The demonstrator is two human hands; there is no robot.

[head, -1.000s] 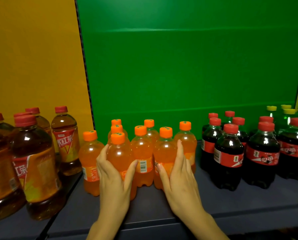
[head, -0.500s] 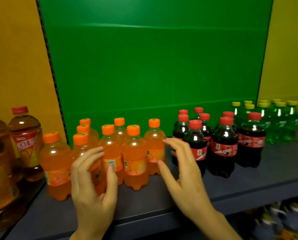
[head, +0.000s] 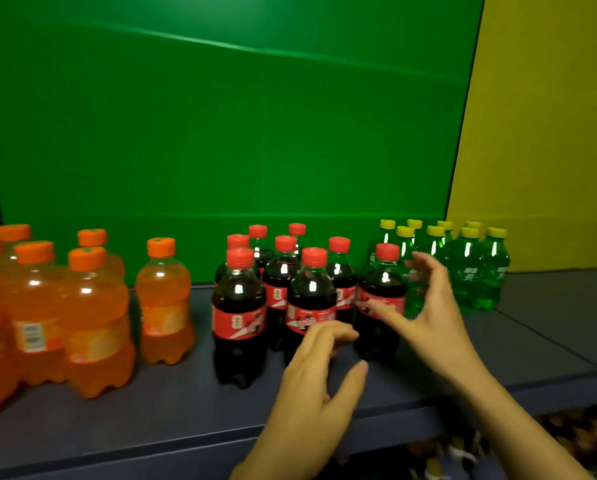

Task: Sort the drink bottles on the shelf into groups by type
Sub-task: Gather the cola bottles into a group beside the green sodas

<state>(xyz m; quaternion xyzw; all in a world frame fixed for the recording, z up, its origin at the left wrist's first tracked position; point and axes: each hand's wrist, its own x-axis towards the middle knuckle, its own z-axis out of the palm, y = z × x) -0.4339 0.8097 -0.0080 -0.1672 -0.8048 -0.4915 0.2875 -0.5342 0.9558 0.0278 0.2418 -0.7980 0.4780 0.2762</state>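
Observation:
Several dark cola bottles [head: 238,306] with red caps stand clustered mid-shelf. One cola bottle [head: 381,289] stands at the cluster's right edge, close to the green soda bottles [head: 470,271] with yellow caps. Orange soda bottles [head: 92,320] fill the left side, one of them [head: 163,299] standing a little apart. My left hand [head: 319,379] hovers open in front of the cola cluster, fingers curled, holding nothing. My right hand [head: 428,313] is open beside the rightmost cola bottle, thumb across its label and fingers spread behind it, not closed on it.
The dark blue shelf [head: 186,410] has a front edge near the bottom of the view. A green back panel [head: 220,133] rises behind the bottles, with a yellow panel [head: 539,133] to the right. More goods show blurred on a lower shelf [head: 463,452].
Both hands left the orange soda bottles and moved right to the cola bottles. The view swung right, so the tea bottles at far left dropped out of sight.

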